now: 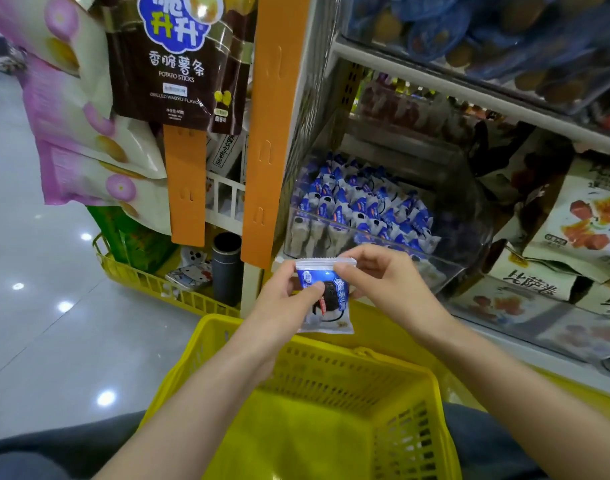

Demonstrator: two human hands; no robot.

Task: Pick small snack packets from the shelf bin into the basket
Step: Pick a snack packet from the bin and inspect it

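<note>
Glossy foil-like snack packet (326, 295), yellow slotted plastic basket (331, 375), clear plastic shelf bin (452, 237), polished reflective floor (36, 271)

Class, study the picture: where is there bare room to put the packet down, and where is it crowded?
The basket floor, bordered by its yellow slatted walls, lies bare below the packet. The bin is crowded with blue packets at its left and front; right of it, bags are stacked tight.

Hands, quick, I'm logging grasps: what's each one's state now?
Left hand: pinching the snack packet.
Right hand: pinching the same packet's top edge.
</note>
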